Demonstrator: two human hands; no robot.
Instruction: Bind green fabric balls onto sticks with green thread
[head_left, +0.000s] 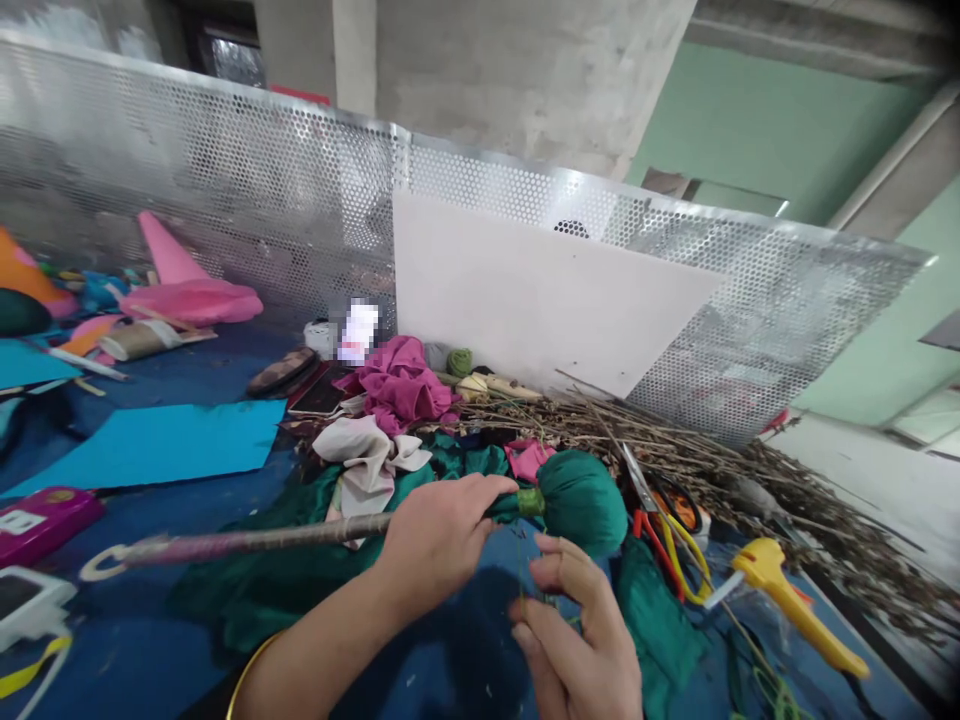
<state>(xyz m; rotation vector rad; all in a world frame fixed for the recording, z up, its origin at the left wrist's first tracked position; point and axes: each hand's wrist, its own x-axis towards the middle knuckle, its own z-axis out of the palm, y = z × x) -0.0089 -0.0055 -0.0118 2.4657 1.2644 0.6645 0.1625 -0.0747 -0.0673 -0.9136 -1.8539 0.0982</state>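
My left hand grips a long stick just behind a round ball of green cloth bound to its end with a band of green thread. The stick runs left to a white ring at its tip. My right hand is below the ball, fingers pinched on a thin strand of green thread that is hard to see. More green cloth lies spread under the stick.
Scissors and a yellow-handled tool lie right of the ball. A heap of dry twigs runs to the right. Magenta cloth, beige cloth, a blue sheet, pink cones; perforated metal screen behind.
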